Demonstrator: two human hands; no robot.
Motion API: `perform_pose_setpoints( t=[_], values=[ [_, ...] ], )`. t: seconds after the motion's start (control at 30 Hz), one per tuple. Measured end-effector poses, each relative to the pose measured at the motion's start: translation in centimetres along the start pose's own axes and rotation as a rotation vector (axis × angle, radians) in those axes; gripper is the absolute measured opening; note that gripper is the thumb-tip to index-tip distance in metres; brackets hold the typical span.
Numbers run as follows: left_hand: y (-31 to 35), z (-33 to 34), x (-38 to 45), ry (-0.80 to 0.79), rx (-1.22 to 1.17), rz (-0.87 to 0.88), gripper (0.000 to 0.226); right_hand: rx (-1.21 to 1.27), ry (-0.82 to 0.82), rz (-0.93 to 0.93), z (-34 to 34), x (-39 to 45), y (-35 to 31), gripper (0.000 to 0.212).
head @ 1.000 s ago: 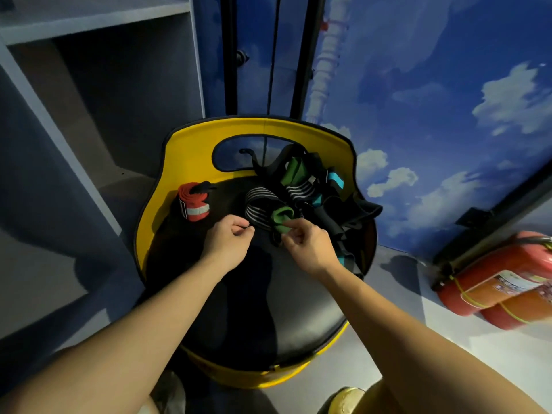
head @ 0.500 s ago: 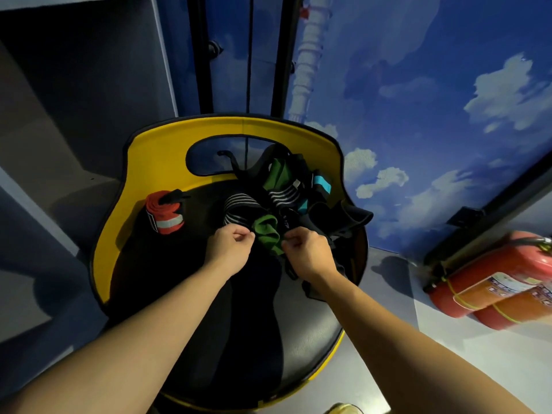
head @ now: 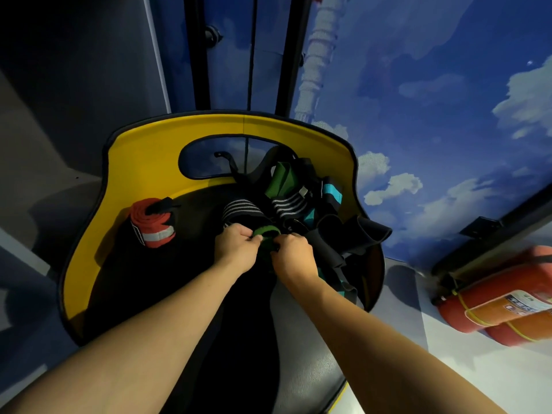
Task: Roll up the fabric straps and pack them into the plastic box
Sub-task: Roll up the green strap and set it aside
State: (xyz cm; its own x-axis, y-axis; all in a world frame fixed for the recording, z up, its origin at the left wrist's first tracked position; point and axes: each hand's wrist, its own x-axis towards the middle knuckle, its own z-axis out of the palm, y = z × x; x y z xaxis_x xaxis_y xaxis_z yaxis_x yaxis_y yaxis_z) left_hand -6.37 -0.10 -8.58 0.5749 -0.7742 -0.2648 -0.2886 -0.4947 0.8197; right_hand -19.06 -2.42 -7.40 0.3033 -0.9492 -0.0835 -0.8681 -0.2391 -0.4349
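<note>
A green fabric strap (head: pixel 266 233) lies between my two hands at the middle of the black seat (head: pixel 191 282). My left hand (head: pixel 237 245) pinches its left side and my right hand (head: pixel 291 253) grips its right side, fingers curled. The strap's end is curled into a small roll. Behind my hands sits a tangle of loose straps (head: pixel 298 201), black with white stripes, green and teal. A rolled red strap (head: pixel 152 222) with a white band lies apart at the seat's left. No plastic box is in view.
The seat has a yellow curved backrest (head: pixel 245 124) with an oval cut-out. Two red fire extinguishers (head: pixel 501 300) lie on the floor at the right. A blue wall painted with clouds stands behind, and grey shelving (head: pixel 59 115) rises at the left.
My hands have drawn closer together over the green strap, and its end is rolled tighter. The view has shifted slightly to the left and nearer.
</note>
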Motion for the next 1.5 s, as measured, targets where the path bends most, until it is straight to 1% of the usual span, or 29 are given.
perform_pose_setpoints(
  t=[0.1,0.2,0.27,0.33,0.37,0.43,0.47,0.57,0.63,0.7,0.77,0.83,0.9,0.93,0.97,1.0,1.07,1.1,1.13,1.2,1.23,1.33,1.43,1.5],
  values=[
    [0.5,-1.1,0.1,0.039,-0.045,0.041,0.013,0.076,0.066,-0.049,-0.7,-0.2,-0.6,0.021],
    [1.7,-2.9,0.2,0.003,-0.200,0.089,0.010,0.233,0.126,-0.080,-2.6,-0.5,-1.9,0.020],
    [2.7,-4.5,-0.1,-0.025,-0.273,0.135,0.012,0.345,0.131,-0.067,-4.3,-0.7,-2.9,0.020],
    [3.4,-6.2,-0.6,-0.032,-0.292,0.179,0.013,0.436,0.130,-0.046,-5.8,-0.6,-3.7,0.022],
    [3.6,-7.0,-0.9,-0.025,-0.292,0.189,0.012,0.482,0.127,-0.031,-6.5,-0.7,-4.1,0.022],
    [3.8,-8.5,-1.5,-0.022,-0.295,0.195,0.003,0.601,0.113,0.003,-7.9,-0.9,-4.9,0.021],
    [4.0,-9.1,-1.9,-0.033,-0.308,0.190,0.006,0.675,0.106,0.027,-8.5,-1.1,-5.2,0.021],
    [4.6,-10.7,-3.6,-0.084,-0.396,0.160,0.022,0.914,0.067,0.094,-10.5,-2.1,-6.3,0.024],
    [4.9,-11.6,-4.7,-0.127,-0.457,0.137,0.021,1.075,0.025,0.132,-11.8,-2.9,-7.1,0.024],
    [5.3,-12.2,-5.9,-0.189,-0.478,0.125,0.021,1.163,0.007,0.156,-12.9,-3.4,-7.7,0.019],
    [5.6,-12.7,-6.8,-0.263,-0.457,0.134,0.027,1.244,-0.024,0.169,-13.8,-3.9,-8.3,0.012],
    [5.9,-13.0,-7.8,-0.327,-0.432,0.156,0.025,1.310,-0.060,0.181,-14.5,-4.1,-8.7,0.011],
    [6.1,-13.1,-8.6,-0.356,-0.428,0.185,0.020,1.346,-0.069,0.191,-15.2,-4.3,-9.1,0.011],
    [6.3,-13.1,-8.8,-0.354,-0.429,0.199,0.021,1.355,-0.064,0.200,-15.5,-4.3,-9.3,0.015],
    [6.6,-13.3,-9.0,-0.346,-0.439,0.217,0.026,1.358,-0.059,0.211,-16.0,-4.3,-9.4,0.021],
    [7.0,-13.6,-9.3,-0.327,-0.461,0.235,0.035,1.355,-0.051,0.214,-16.4,-4.3,-9.6,0.025],
    [7.8,-14.2,-9.4,-0.281,-0.507,0.266,0.058,1.329,-0.050,0.203,-17.1,-4.4,-9.8,0.027],
    [8.4,-14.6,-9.3,-0.267,-0.519,0.275,0.059,1.314,-0.065,0.198,-17.4,-4.5,-9.8,0.028],
    [9.1,-14.9,-9.4,-0.262,-0.534,0.290,0.050,1.300,-0.087,0.194,-17.6,-4.7,-9.7,0.029],
    [10.6,-15.4,-9.3,-0.268,-0.562,0.295,0.020,1.282,-0.141,0.181,-17.8,-5.3,-9.4,0.034],
    [11.3,-15.6,-9.3,-0.270,-0.584,0.283,0.016,1.291,-0.166,0.169,-17.9,-5.6,-9.2,0.036],
    [13.2,-15.8,-9.3,-0.276,-0.664,0.240,0.029,1.315,-0.236,0.122,-17.9,-6.3,-8.6,0.041],
    [14.9,-16.4,-9.4,-0.326,-0.721,0.234,0.018,1.249,-0.232,0.065,-17.7,-6.7,-7.9,0.037],
    [15.9,-16.6,-9.5,-0.353,-0.725,0.250,0.015,1.272,-0.203,0.010,-17.9,-7.0,-7.6,0.032]
  ],
)
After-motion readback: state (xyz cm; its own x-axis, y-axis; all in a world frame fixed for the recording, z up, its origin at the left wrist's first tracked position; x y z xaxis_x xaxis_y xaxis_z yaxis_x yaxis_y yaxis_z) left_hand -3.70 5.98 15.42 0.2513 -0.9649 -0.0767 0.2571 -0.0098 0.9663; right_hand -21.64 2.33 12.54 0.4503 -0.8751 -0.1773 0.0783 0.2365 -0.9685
